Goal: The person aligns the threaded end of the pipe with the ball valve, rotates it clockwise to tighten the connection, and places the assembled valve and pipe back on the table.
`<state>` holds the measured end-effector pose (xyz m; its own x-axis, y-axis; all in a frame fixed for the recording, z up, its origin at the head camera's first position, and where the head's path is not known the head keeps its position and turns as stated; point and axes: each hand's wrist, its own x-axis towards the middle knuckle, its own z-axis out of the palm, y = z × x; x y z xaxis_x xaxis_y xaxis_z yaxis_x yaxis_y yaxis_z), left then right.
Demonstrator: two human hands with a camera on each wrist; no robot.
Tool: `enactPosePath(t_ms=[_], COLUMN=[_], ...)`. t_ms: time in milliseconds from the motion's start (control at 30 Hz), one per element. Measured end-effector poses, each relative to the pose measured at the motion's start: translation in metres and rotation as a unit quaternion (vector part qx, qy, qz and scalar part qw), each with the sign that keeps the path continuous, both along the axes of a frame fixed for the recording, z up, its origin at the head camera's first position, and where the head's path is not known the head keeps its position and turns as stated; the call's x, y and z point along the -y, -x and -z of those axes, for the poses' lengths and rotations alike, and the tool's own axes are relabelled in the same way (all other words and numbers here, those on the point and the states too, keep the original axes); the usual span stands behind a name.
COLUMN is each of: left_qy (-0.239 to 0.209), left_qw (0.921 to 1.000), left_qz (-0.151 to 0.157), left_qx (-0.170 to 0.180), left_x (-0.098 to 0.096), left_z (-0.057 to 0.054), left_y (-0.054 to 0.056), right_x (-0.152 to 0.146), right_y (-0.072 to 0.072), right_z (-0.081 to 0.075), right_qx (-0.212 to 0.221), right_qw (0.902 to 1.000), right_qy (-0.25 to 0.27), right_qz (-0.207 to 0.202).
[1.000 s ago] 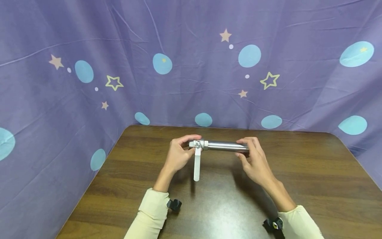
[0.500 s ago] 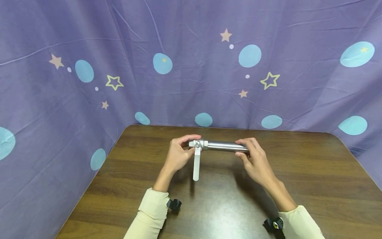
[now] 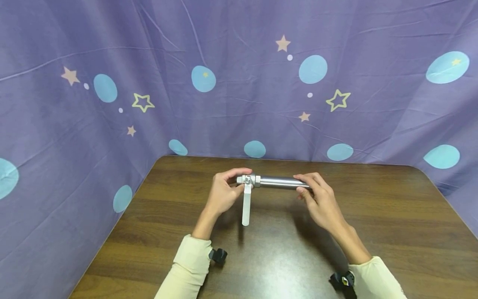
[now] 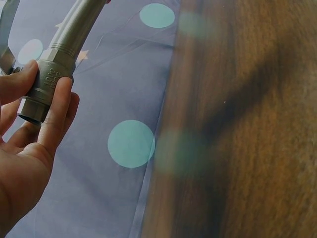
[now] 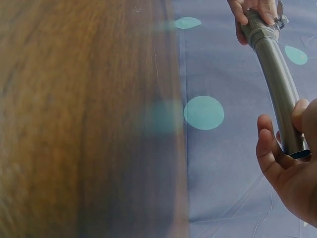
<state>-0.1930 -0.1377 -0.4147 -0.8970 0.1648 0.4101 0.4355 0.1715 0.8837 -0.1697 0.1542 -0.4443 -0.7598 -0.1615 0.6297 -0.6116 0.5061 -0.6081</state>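
Note:
A metal ball valve (image 3: 248, 180) with a long pale lever handle (image 3: 246, 205) is joined end to end with a shiny steel pipe (image 3: 281, 182). My left hand (image 3: 223, 193) grips the valve body between thumb and fingers; in the left wrist view raised lettering shows on the valve (image 4: 49, 74). At the pipe's other end, my right hand (image 3: 320, 201) holds it between thumb and fingers. The right wrist view shows the pipe's open end (image 5: 299, 153) near the palm. Valve and pipe lie level above the table, the lever pointing toward me.
The brown wood-grain table (image 3: 179, 257) spreads under both hands, with their shadows on it. A purple curtain (image 3: 239, 104) with stars and blue spots hangs behind the table and along its left side. A black wrist camera (image 3: 218, 256) sits at the left sleeve.
My right hand's thumb and fingers have shifted slightly on the pipe's end, the thumb moving up over its near side. The left hand and valve stay nearly still.

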Motion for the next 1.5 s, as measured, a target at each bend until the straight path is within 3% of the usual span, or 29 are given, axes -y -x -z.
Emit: enactPosePath(t_ms=[367,567,1167,1500], left_qy=[-0.004,0.003,0.003,0.004], left_qw=[1.0000,0.9999,0.9999,0.9998], left_qz=[0.000,-0.004,-0.003,-0.002], left_qx=[0.002,-0.015,-0.016,-0.019], left_x=[0.0002,0.0007,0.0002,0.0009], left_z=[0.0002,0.0017,0.0008,0.0004], left_y=[-0.0005,0.0008,0.0003,-0.0003], right_x=[0.0014,0.0033,0.0032,0.0012], right_y=[0.0008,-0.0012,-0.0008,-0.0016], right_z=[0.0002,-0.0001,0.0007,0.0008], right_qx=[-0.003,0.004,0.001,-0.001], right_qw=[0.9998,0.9992,0.9999,0.9999], right_qy=[-0.015,-0.025,0.001,0.000], right_qz=[0.016,0.031,0.013,-0.016])
